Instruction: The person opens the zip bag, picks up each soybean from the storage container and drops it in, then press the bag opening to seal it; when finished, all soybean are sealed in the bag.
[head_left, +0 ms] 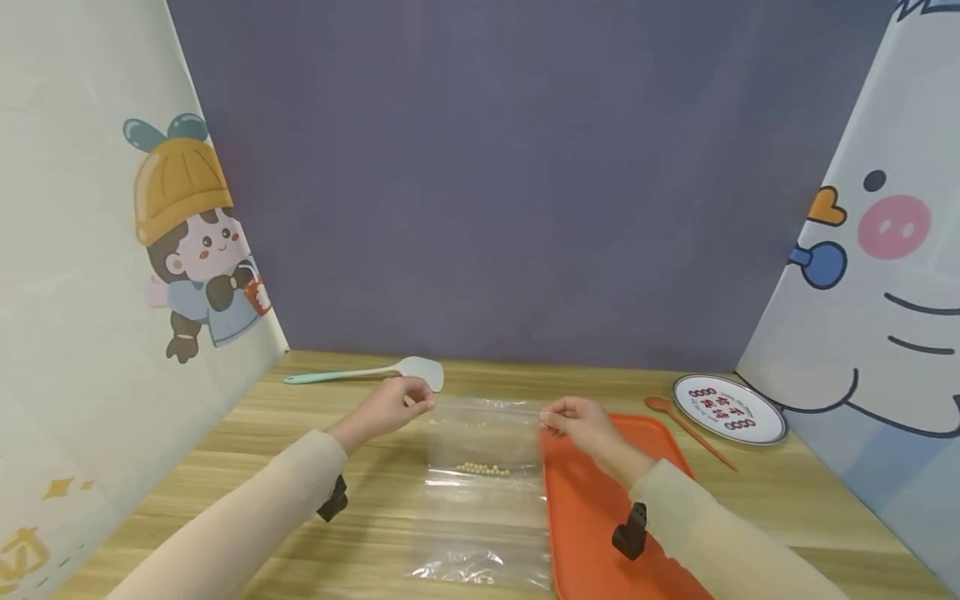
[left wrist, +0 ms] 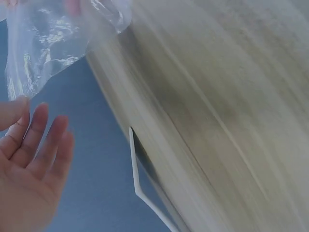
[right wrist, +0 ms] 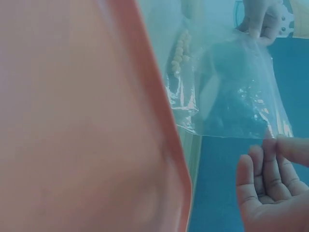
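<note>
A clear plastic bag (head_left: 483, 521) hangs between my two hands in the head view, its top edge stretched across and its lower part toward me. Small pale yellow balls (head_left: 482, 469) lie in a row across the middle of the bag. My left hand (head_left: 386, 408) pinches the bag's upper left corner between thumb and forefinger; the left wrist view shows that hand's (left wrist: 36, 159) other fingers loosely extended. At the opposite upper corner, my right hand (head_left: 588, 429) pinches the plastic (right wrist: 236, 96) the same way.
An orange tray (head_left: 600, 517) lies under my right forearm. Behind it are an orange-brown spoon (head_left: 690, 432) and a white oval plate (head_left: 729, 408) with red lettering. A white spatula with a mint handle (head_left: 337, 376) lies at the back left, before a dark backdrop (head_left: 510, 183).
</note>
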`<control>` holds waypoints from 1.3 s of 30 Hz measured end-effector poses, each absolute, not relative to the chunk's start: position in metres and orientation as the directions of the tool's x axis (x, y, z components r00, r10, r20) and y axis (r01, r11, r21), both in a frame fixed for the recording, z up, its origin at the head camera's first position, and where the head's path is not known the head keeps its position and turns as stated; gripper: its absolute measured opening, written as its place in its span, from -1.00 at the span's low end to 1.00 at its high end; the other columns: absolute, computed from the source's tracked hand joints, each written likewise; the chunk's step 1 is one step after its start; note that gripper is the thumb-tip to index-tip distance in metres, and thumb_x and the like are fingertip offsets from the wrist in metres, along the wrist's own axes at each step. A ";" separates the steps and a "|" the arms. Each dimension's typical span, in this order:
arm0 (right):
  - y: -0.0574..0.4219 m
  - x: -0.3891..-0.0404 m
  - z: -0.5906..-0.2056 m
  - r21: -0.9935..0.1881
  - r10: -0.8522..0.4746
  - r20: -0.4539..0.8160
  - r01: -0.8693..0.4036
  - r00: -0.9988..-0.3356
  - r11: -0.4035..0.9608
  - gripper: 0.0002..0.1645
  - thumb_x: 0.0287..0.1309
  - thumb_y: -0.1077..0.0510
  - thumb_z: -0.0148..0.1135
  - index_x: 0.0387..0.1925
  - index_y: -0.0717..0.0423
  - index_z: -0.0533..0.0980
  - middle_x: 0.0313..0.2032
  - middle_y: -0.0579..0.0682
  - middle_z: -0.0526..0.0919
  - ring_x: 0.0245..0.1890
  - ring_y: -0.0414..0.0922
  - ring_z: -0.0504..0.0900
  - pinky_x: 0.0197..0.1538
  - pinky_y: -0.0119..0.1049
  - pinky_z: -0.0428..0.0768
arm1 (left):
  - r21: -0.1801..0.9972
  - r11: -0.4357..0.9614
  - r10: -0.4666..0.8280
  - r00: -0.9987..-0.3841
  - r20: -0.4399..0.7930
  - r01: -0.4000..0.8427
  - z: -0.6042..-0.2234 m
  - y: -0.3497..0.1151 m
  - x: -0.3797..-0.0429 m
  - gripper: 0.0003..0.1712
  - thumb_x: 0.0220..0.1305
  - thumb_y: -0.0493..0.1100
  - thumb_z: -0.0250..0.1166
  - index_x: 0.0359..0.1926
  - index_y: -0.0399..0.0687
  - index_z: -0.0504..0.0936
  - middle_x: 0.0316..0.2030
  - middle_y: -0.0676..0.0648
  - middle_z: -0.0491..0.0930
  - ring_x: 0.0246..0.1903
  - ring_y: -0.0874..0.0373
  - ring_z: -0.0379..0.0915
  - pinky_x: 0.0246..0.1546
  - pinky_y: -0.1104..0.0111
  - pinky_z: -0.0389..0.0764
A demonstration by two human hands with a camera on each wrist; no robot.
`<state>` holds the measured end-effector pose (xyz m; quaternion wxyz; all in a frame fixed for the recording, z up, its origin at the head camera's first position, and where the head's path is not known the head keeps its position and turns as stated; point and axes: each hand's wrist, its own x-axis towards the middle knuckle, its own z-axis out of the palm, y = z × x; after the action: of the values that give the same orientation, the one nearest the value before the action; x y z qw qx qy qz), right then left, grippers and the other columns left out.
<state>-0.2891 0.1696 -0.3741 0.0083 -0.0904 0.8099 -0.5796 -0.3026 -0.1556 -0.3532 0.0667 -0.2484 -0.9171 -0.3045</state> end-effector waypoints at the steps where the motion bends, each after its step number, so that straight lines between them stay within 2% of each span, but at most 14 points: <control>1: 0.171 -0.288 -0.374 -0.941 -0.163 0.081 -0.130 -0.983 0.313 -0.79 0.24 0.23 0.24 -0.20 0.36 0.59 -0.34 0.09 0.70 -0.22 0.13 0.65 -0.02 0.08 0.64 | 0.556 0.668 0.423 -0.867 0.262 0.494 -0.354 -0.156 -0.302 -0.90 0.34 -0.19 0.22 -0.35 -0.05 0.56 -0.29 -0.01 0.64 -0.19 0.11 0.58 -0.14 0.23 0.64; 5: 0.169 -0.286 -0.370 -0.956 -0.182 0.063 -0.112 -0.981 0.273 -0.74 0.26 0.24 0.20 -0.12 0.40 0.53 -0.28 0.10 0.70 -0.19 0.04 0.66 0.08 0.08 0.60 | 0.698 0.549 0.457 -0.864 0.210 0.460 -0.355 -0.156 -0.297 -0.89 0.39 -0.23 0.15 -0.29 -0.18 0.48 -0.20 -0.20 0.65 -0.11 -0.09 0.61 -0.11 0.21 0.65; 8: 0.165 -0.287 -0.369 -0.970 -0.208 0.070 -0.116 -0.976 0.214 -0.73 0.26 0.31 0.16 -0.07 0.45 0.46 -0.27 0.12 0.69 -0.26 -0.07 0.67 0.02 0.03 0.64 | 0.770 0.471 0.461 -0.864 0.201 0.430 -0.359 -0.155 -0.294 -0.90 0.37 -0.30 0.15 -0.26 -0.27 0.42 -0.22 -0.29 0.64 -0.15 -0.11 0.64 -0.16 0.23 0.68; 13: 0.154 -0.287 -0.368 -0.988 -0.222 0.086 -0.111 -0.971 0.107 -0.66 0.21 0.43 0.12 0.02 0.50 0.38 -0.31 0.06 0.66 -0.34 -0.14 0.65 -0.14 -0.08 0.73 | 0.826 0.420 0.384 -0.898 0.214 0.376 -0.364 -0.151 -0.291 -0.87 0.26 -0.41 0.19 -0.24 -0.34 0.38 -0.30 -0.28 0.62 -0.31 -0.02 0.66 -0.25 0.20 0.73; 18: 0.145 -0.286 -0.368 -0.996 -0.214 0.078 -0.084 -0.974 0.019 -0.58 0.17 0.51 0.09 0.08 0.51 0.33 -0.30 0.06 0.59 -0.40 -0.16 0.63 -0.13 -0.01 0.74 | 0.882 0.376 0.297 -0.939 0.175 0.283 -0.368 -0.150 -0.288 -0.80 0.24 -0.41 0.22 -0.17 -0.37 0.37 -0.28 -0.27 0.59 -0.32 -0.03 0.67 -0.24 0.18 0.75; 25: 0.135 -0.283 -0.367 -1.000 -0.175 0.028 -0.028 -0.984 0.001 -0.61 0.17 0.52 0.08 0.06 0.48 0.37 -0.28 0.05 0.60 -0.40 -0.14 0.59 -0.15 -0.04 0.74 | 0.925 0.305 0.234 -0.959 0.159 0.228 -0.370 -0.156 -0.286 -0.78 0.23 -0.44 0.22 -0.15 -0.39 0.36 -0.26 -0.24 0.57 -0.37 0.06 0.64 -0.27 0.21 0.76; 29: 0.130 -0.285 -0.367 -1.000 -0.150 0.009 -0.011 -0.989 0.010 -0.63 0.19 0.50 0.09 0.06 0.48 0.39 -0.25 0.04 0.60 -0.38 -0.14 0.59 -0.12 -0.01 0.74 | 0.929 0.296 0.222 -0.962 0.158 0.221 -0.371 -0.159 -0.286 -0.78 0.23 -0.48 0.19 -0.15 -0.41 0.36 -0.25 -0.26 0.56 -0.32 -0.06 0.62 -0.27 0.15 0.76; 33: 0.124 -0.290 -0.368 -1.000 -0.137 -0.012 0.009 -0.991 0.024 -0.64 0.19 0.50 0.09 0.05 0.46 0.42 -0.20 0.13 0.59 -0.37 -0.11 0.59 -0.12 0.00 0.73 | 0.920 0.333 0.186 -0.971 0.149 0.205 -0.372 -0.162 -0.289 -0.80 0.22 -0.48 0.19 -0.16 -0.39 0.37 -0.24 -0.25 0.56 -0.25 -0.16 0.60 -0.28 0.09 0.75; 37: 0.117 -0.300 -0.370 -0.998 -0.125 -0.039 0.034 -0.991 0.045 -0.64 0.17 0.51 0.09 0.03 0.44 0.43 -0.17 0.19 0.55 -0.34 -0.11 0.54 -0.11 0.00 0.73 | 0.918 0.355 0.155 -0.980 0.126 0.175 -0.374 -0.165 -0.294 -0.80 0.24 -0.47 0.18 -0.14 -0.39 0.37 -0.25 -0.25 0.57 -0.34 -0.03 0.62 -0.34 0.16 0.75; 39: 0.114 -0.306 -0.373 -0.997 -0.111 -0.055 0.048 -0.992 0.060 -0.65 0.15 0.53 0.09 0.01 0.43 0.45 -0.21 0.15 0.55 -0.34 -0.12 0.53 -0.16 -0.05 0.75 | 0.923 0.351 0.155 -0.982 0.111 0.159 -0.377 -0.166 -0.297 -0.79 0.24 -0.47 0.18 -0.12 -0.40 0.37 -0.26 -0.26 0.58 -0.39 0.05 0.61 -0.37 0.24 0.74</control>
<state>-0.3062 0.1141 -0.3734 0.0581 -0.0216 0.7258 -0.6851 -0.2971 -0.1662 -0.3768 0.0020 -0.0956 -0.8220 -0.5615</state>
